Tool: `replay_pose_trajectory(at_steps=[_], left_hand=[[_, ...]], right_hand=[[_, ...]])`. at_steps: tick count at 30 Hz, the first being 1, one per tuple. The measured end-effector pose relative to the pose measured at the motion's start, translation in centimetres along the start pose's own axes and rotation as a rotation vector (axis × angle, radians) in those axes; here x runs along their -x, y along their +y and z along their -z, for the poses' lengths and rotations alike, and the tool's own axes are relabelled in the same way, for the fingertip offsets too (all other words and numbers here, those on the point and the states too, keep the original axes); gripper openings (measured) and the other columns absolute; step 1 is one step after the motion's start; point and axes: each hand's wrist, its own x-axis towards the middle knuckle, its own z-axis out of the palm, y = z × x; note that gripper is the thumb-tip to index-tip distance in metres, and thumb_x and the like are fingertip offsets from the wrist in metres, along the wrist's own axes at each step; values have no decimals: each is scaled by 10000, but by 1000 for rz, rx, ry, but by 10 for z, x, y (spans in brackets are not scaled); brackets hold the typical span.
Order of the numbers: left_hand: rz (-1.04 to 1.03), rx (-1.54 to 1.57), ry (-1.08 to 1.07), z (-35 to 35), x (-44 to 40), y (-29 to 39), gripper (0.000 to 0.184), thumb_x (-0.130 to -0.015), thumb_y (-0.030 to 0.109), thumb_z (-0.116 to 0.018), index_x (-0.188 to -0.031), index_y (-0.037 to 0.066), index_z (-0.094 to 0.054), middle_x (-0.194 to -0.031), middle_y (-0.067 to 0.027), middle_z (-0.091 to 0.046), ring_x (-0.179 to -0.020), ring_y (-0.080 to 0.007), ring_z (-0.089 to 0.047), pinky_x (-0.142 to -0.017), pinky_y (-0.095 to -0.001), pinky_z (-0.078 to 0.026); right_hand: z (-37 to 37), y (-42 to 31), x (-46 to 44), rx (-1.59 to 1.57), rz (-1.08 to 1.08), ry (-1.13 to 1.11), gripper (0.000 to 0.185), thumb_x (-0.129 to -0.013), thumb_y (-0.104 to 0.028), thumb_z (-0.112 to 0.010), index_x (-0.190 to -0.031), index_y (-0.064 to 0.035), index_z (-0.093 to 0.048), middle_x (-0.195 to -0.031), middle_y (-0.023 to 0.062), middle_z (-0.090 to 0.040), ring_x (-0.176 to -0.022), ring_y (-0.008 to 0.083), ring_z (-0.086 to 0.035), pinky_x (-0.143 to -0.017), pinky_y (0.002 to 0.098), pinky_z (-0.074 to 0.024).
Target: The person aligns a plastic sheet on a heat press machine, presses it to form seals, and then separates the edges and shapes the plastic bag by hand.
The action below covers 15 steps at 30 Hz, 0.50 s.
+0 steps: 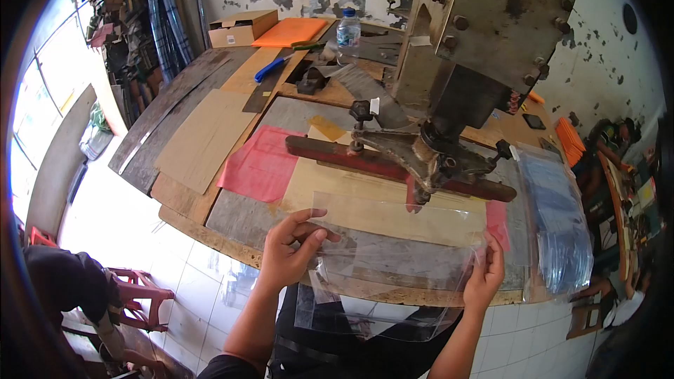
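A clear plastic sheet [400,267] stretches between my two hands at the front edge of the press table, its lower part hanging over the edge. My right hand [484,274] pinches the sheet's right edge between thumb and fingers. At the left edge, my left hand [289,247] has its fingers bent and its thumb close to them, with the film at the fingertips. Just beyond lies a cream-coloured sheet [351,200] with pink pieces [261,163] at its ends. Over it is the press's long red-brown bar [330,151], carried by a metal bracket [400,147].
The heavy press head [502,28] rises at the back right. Stacked clear plastic pieces [558,221] lie on the right. A brown board [207,140], blue-handled tool [272,68], water bottle [348,36] and cardboard box [242,29] are farther back. A red stool [144,298] stands lower left; other people sit at both sides.
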Motion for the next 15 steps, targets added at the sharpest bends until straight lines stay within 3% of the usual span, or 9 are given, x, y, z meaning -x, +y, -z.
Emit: replay_pose_trajectory(at_steps=[3,15], left_hand=[[17,-19,22,-1,-1,-1,269,-1033,90,-652,-1268,-39,-633,-921,-122,-810,-797,-92,-703,-741,-242,-530],[18,-97,22,0,-2,3,271,-1031,108,-650,-1243,-61,-653,-899,-105,-816,-765,-67,-684,-733,-238,-528]], right_hand=[[1,1,0,29,3,-4,300,-1092,-108,-567,-1372,-20,-625,-925,-22,-576,-799,51,-511,-705,211,-442],[0,1,0,32,-11,7,297,-1091,-112,-569,-1364,-11,-629,-909,-30,-562,-798,45,-490,-714,203,-422]])
